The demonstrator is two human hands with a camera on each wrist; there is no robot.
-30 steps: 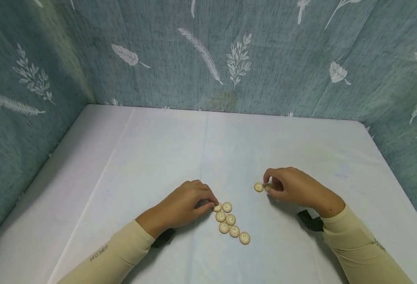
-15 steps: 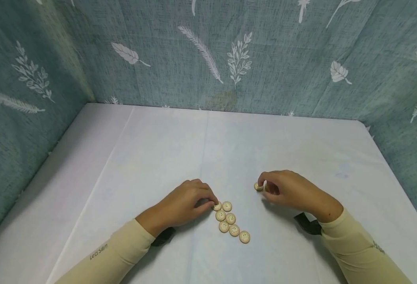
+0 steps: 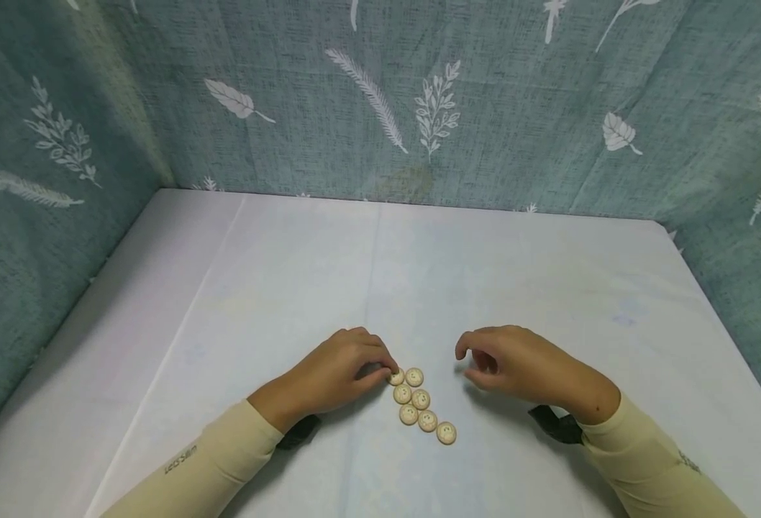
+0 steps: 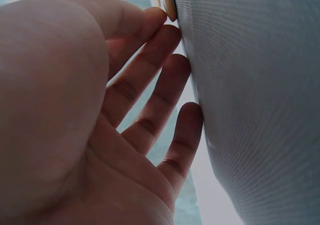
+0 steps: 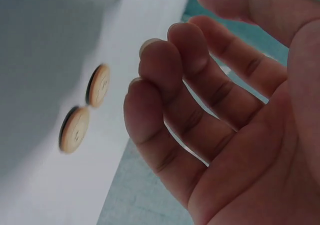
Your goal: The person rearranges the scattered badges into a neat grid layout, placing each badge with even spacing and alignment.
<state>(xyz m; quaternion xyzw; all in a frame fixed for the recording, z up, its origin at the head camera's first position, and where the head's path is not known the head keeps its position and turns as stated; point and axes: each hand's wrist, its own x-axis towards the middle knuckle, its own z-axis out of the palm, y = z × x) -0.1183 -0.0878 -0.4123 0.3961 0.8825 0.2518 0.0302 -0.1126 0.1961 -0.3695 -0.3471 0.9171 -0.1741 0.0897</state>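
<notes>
Several round wooden buttons (image 3: 421, 400) lie flat on the white cloth, in short rows slanting to the lower right. My left hand (image 3: 351, 363) stays at the upper left end of the group, thumb and index finger pinching the edge of a button (image 3: 397, 377). That button's rim (image 4: 170, 4) shows past the thumb in the left wrist view. To the right, my right hand (image 3: 516, 363) hovers with thumb and index finger apart and nothing between them. The right wrist view shows two more buttons (image 5: 98, 85) side by side on the cloth beyond its fingers; the hand hides them from the head view.
A white cloth (image 3: 277, 273) covers the table. Green leaf-print fabric (image 3: 329, 137) hangs behind it and along both sides. A black wrist strap (image 3: 555, 424) shows under the right sleeve.
My right hand has moved left and slightly nearer, off the button it was touching and over the pair, its thumb and index finger apart. My left hand keeps still.
</notes>
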